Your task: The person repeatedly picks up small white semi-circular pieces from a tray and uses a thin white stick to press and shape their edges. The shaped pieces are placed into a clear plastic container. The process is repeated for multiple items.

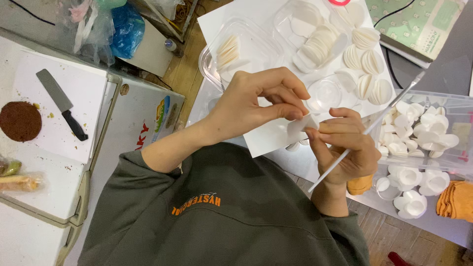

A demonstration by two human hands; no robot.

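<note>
Two bare hands are meeting near the middle of the frame, over the edge of a white board. The left hand is pinching a small white petal-shaped piece between thumb and fingertips, its other fingers curling inward. The right hand is closing around a thin white stick, which is running diagonally from lower centre up toward the right, while its thumb and forefinger are pressing against the same petal from below.

That petal looks thin, light and pliable, probably a soft clay or foam sheet, so it would likely crease or tear under a hard squeeze; gentle fingertip pressure at its edges seems the safest grip. The stick looks stiff and slim, and is best held along its lower half.

Fanned rows of similar white petals are lying toward the upper right of the board, beside a clear plastic tray. Finished white flowers are filling a clear box at the right edge, above a folded orange cloth. At the upper left, a black-handled knife and a brown round disc are resting on a white surface.
</note>
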